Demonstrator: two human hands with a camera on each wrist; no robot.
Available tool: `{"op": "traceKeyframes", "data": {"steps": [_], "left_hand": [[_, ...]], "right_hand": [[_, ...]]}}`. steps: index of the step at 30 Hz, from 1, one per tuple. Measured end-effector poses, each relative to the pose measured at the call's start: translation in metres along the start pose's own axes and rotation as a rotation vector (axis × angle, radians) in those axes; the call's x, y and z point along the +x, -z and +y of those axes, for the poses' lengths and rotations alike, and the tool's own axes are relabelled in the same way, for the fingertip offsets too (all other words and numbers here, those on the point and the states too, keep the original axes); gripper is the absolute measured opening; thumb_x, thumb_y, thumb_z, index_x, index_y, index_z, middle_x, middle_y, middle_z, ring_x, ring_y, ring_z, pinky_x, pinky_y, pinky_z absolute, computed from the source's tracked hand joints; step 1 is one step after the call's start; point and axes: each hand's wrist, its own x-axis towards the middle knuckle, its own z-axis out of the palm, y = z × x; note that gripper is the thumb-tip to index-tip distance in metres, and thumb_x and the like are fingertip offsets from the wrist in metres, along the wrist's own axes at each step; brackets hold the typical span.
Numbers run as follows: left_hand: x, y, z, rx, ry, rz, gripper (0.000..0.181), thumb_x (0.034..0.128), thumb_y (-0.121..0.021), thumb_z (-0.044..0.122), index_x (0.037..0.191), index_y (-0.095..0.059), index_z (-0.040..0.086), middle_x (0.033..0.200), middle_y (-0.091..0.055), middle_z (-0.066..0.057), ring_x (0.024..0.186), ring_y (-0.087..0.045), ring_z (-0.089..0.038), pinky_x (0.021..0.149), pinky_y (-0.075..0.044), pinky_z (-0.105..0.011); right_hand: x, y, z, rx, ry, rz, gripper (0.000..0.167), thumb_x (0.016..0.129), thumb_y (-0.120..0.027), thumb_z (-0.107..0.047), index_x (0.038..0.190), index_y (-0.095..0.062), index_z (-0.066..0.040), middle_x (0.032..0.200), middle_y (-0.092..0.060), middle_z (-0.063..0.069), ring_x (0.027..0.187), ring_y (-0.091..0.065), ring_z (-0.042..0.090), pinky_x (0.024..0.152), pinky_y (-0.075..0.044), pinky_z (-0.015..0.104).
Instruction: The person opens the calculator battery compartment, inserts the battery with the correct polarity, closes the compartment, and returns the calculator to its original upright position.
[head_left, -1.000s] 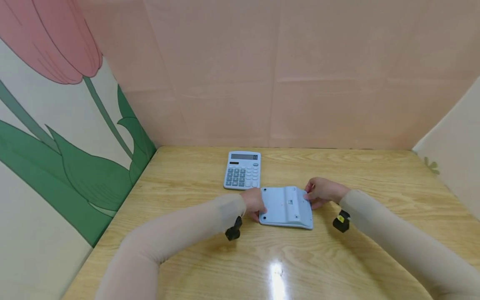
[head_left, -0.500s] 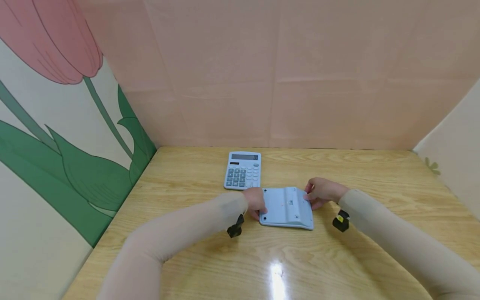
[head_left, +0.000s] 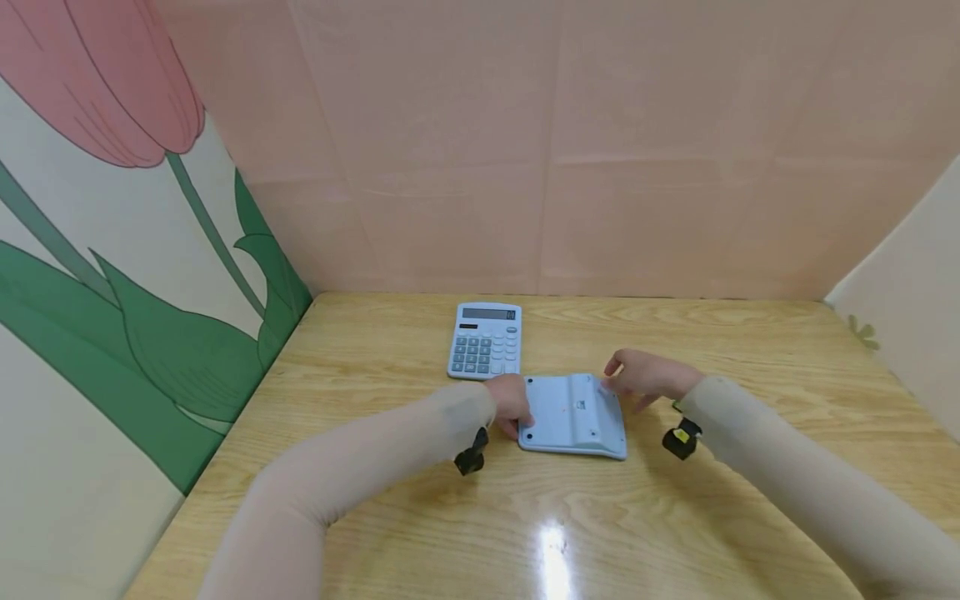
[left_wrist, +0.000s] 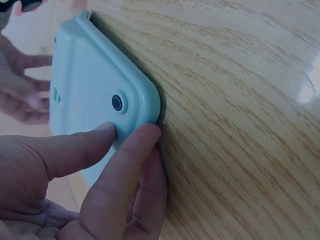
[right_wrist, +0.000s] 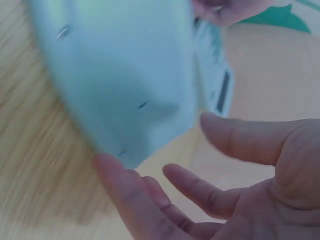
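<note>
A light blue calculator [head_left: 553,410] lies face down on the wooden table, its back with dark round feet and screws showing. My left hand [head_left: 510,402] pinches its left edge; in the left wrist view the thumb [left_wrist: 85,150] lies on the back near a foot and the fingertips sit at the rim. At the far right corner, my right hand [head_left: 649,375] hovers with fingers spread, and in the right wrist view thumb and fingers stand apart around that corner, gripping nothing. Whether a fingertip still touches the corner I cannot tell.
A second light blue calculator [head_left: 486,340] lies face up behind the left hand, its display lit. The wooden table [head_left: 390,517] runs back to a pink backdrop [head_left: 480,167]. A tulip-printed panel [head_left: 150,275] borders the left side.
My right hand has let go of the face-down calculator's right edge; its fingers have spread and lifted slightly. The left hand and both calculators stay nearly in place.
</note>
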Motion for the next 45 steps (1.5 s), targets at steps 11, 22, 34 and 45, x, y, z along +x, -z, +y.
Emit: {"op": "traceKeyframes", "data": {"steps": [11,22,34,45], "left_hand": [[-0.001,0.000,0.000,-0.015,0.008,0.006,0.016,0.0876,-0.071,0.007,0.082,-0.060,-0.002,0.074,-0.064,-0.010,0.056,-0.064,-0.015,0.058,-0.060,-0.023],[-0.001,-0.001,0.000,-0.041,0.018,0.001,0.015,0.0880,-0.071,0.006,0.085,-0.060,-0.003,0.074,-0.064,-0.011,0.058,-0.066,-0.017,0.059,-0.060,-0.023],[-0.003,0.002,-0.001,-0.041,-0.002,-0.028,0.013,0.0894,-0.069,0.007,0.088,-0.061,-0.004,0.078,-0.065,-0.011,0.058,-0.064,-0.015,0.060,-0.059,-0.023],[0.003,0.000,-0.003,-0.028,0.014,-0.013,0.014,0.0893,-0.070,0.008,0.089,-0.063,-0.003,0.075,-0.065,-0.010,0.053,-0.061,-0.013,0.054,-0.057,-0.022]], "right_hand": [[-0.006,-0.026,-0.027,-0.049,0.017,0.048,0.054,0.097,-0.060,-0.025,0.128,-0.034,0.011,0.110,-0.051,0.024,0.098,-0.055,0.032,0.066,-0.062,0.035],[0.006,-0.041,-0.035,-0.210,-0.050,0.175,0.057,0.093,-0.066,-0.016,0.127,-0.029,0.012,0.104,-0.046,0.022,0.090,-0.055,0.029,0.053,-0.060,0.030],[0.005,-0.044,-0.041,-0.239,-0.088,0.166,0.070,0.095,-0.063,-0.016,0.137,-0.018,0.016,0.119,-0.043,0.032,0.086,-0.055,0.030,0.052,-0.059,0.030],[0.003,-0.039,-0.030,-0.179,0.020,0.151,0.057,0.095,-0.061,-0.016,0.132,-0.026,0.010,0.117,-0.045,0.031,0.084,-0.056,0.028,0.054,-0.059,0.030]]}}
